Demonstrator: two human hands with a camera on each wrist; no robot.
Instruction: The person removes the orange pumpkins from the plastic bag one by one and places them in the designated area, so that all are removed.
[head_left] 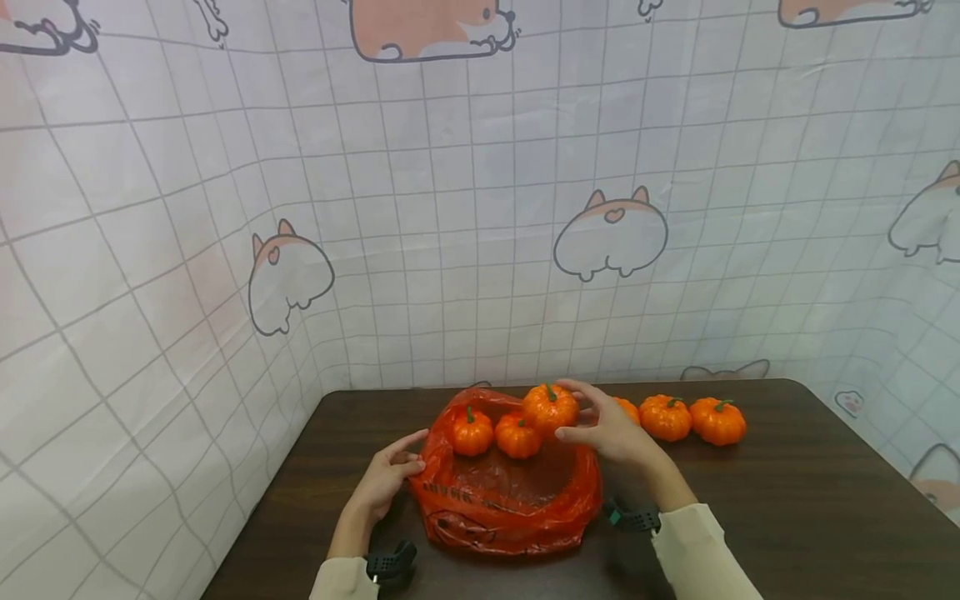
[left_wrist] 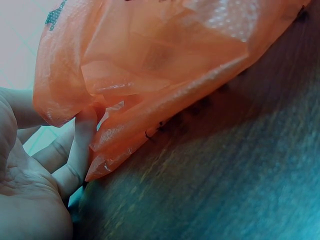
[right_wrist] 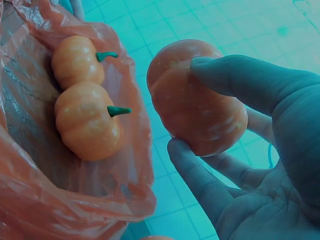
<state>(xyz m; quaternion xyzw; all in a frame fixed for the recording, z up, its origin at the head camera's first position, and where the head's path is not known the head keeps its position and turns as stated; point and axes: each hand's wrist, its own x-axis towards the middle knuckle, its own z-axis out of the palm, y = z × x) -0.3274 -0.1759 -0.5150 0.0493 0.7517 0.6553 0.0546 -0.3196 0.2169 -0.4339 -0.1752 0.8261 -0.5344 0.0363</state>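
Head view: bag (head_left: 504,533), two pumpkins (head_left: 472,435) inside; left hand (head_left: 382,482) pinching nine-o'clock rim (head_left: 432,446); right hand (head_left: 613,427) gripping third pumpkin (head_left: 550,410), one o'clock.

Setting: viewed remotely, this appears to me a screened-off recording corner; home or lab, I cannot tell.
Table (head_left: 795,500): dark, wood-grained, rounded far corners.
Backdrop (head_left: 465,317): creased white gridded sheeting printed with cartoon dogs (head_left: 611,237), around the far edge and sides.
Wrist units (head_left: 390,563): black, strapped on both arms.
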